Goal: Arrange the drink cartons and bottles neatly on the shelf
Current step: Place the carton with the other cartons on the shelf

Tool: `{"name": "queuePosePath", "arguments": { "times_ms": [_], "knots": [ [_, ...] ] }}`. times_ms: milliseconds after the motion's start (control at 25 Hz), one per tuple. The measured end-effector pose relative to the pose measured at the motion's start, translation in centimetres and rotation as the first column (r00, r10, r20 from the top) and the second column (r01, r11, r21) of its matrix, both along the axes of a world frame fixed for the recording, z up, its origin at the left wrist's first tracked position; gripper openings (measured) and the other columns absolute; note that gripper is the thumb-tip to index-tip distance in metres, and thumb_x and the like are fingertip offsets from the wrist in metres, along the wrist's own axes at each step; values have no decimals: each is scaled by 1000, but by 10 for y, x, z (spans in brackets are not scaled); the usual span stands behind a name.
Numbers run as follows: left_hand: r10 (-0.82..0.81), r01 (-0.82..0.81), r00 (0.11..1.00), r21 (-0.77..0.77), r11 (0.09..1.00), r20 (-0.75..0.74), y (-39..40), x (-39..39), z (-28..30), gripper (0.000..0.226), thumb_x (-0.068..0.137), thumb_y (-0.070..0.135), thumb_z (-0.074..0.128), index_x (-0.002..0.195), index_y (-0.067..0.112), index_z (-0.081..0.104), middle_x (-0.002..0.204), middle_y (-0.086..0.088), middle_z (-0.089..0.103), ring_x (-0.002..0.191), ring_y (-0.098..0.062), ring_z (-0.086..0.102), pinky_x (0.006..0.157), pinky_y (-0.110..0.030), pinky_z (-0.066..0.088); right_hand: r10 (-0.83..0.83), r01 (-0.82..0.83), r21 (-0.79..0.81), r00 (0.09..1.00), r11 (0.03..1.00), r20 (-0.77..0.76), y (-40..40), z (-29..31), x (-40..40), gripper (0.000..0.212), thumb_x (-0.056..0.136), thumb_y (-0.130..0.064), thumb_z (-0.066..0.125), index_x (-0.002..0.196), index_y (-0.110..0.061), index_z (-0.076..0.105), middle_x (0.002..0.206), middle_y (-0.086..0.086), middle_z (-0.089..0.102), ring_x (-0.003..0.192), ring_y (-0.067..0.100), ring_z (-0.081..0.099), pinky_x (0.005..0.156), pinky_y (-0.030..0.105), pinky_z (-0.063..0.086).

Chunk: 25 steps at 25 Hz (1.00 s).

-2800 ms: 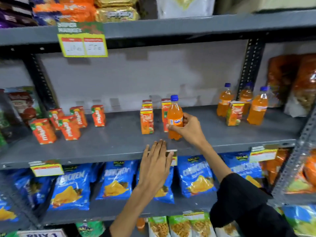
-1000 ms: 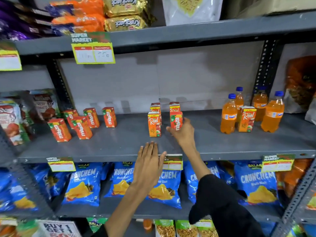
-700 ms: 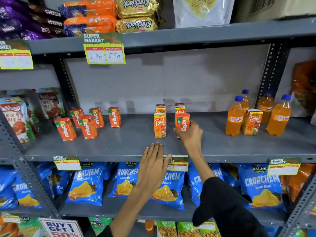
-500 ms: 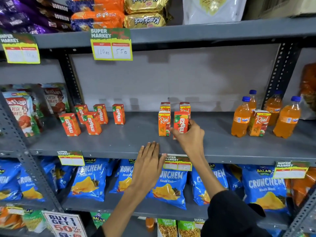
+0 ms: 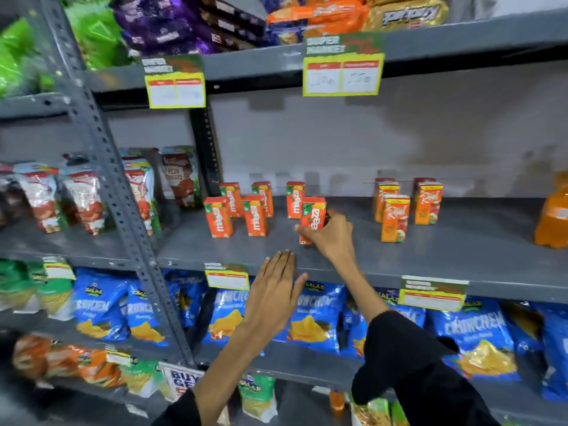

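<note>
Shelf (image 5: 461,253) carries a new grouping: a red Maaza carton (image 5: 313,218), half a second ago beside the Real cartons (image 5: 395,218), now stands just right of the Maaza cluster (image 5: 242,210), well left of the Real ones. Right hand (image 5: 330,238) is clamped on it. Left hand (image 5: 272,298), fingers apart and flat, hovers at the shelf edge below. Sorting by brand looks nearly settled here.

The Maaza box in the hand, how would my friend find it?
Look at the grey middle shelf, above the blue chip bags. Left of centre stand red-orange Maaza cartons. Yours is the Maaza carton at their right end, near the front: the only one the right hand grips.
</note>
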<state>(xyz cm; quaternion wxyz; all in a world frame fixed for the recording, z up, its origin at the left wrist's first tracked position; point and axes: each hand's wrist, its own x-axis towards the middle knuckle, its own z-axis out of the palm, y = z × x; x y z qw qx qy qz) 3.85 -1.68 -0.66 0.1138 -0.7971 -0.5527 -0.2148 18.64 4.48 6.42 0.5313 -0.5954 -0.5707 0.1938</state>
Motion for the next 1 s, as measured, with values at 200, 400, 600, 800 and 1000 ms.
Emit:
{"name": "queuePosePath", "arguments": {
  "times_ms": [200,400,600,800,1000],
  "knots": [
    [14,-14,1000,-5,1000,-8,18,-31,-2,59,106,44,28,149,5,39,156,-12,42,148,-24,34,125,-38,19,-10,11,-27,1000,1000,21,32,-10,-37,37,66,-31,89,87,-16,63,95,10,76,84,17,68,63,14,43],
    [11,-12,999,17,1000,45,21,-30,-6,65,104,47,21,144,3,46,151,-13,50,143,-26,42,123,-41,27,-66,68,-59,997,996,49,51,-12,-41,58,70,-32,87,114,-4,63,109,13,73,100,26,70,83,30,53],
    [22,-23,999,26,999,49,20,-28,-7,69,103,49,14,144,3,46,150,-14,51,142,-27,43,122,-43,30,-49,49,-66,999,997,7,51,-16,-41,66,72,-30,87,124,-5,55,117,12,70,105,26,69,83,29,53],
    [56,-56,998,8,998,8,16,-20,-5,73,102,51,10,146,3,43,153,-14,47,144,-28,39,124,-45,25,-29,27,-46,998,999,-47,29,-17,-19,78,75,-32,83,139,-9,45,125,14,64,117,24,60,92,28,48],
    [-33,33,998,-2,999,48,-7,42,-4,70,102,50,16,145,2,44,153,-15,47,144,-28,40,123,-46,26,-90,98,179,995,979,-50,-23,-16,55,39,88,-30,71,120,-12,61,107,5,70,97,12,68,85,26,57]
  ]
}}
